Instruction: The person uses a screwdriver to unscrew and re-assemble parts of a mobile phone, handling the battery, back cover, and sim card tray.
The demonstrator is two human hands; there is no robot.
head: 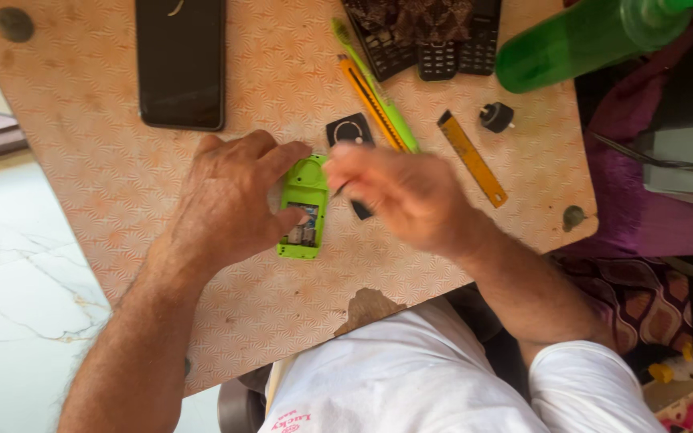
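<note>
your left hand point(230, 200) clamps the green phone shell point(303, 208) flat on the board point(106, 160), back open. your right hand point(403, 192), blurred, pinches a thin dark tool point(340, 190) at its edge. judged mid-disassembly; the next move calls for steady, light prying.

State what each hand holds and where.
Left hand pins the green phone shell by its left edge; blurred right hand pinches a thin dark tool, grip unclear.
</note>
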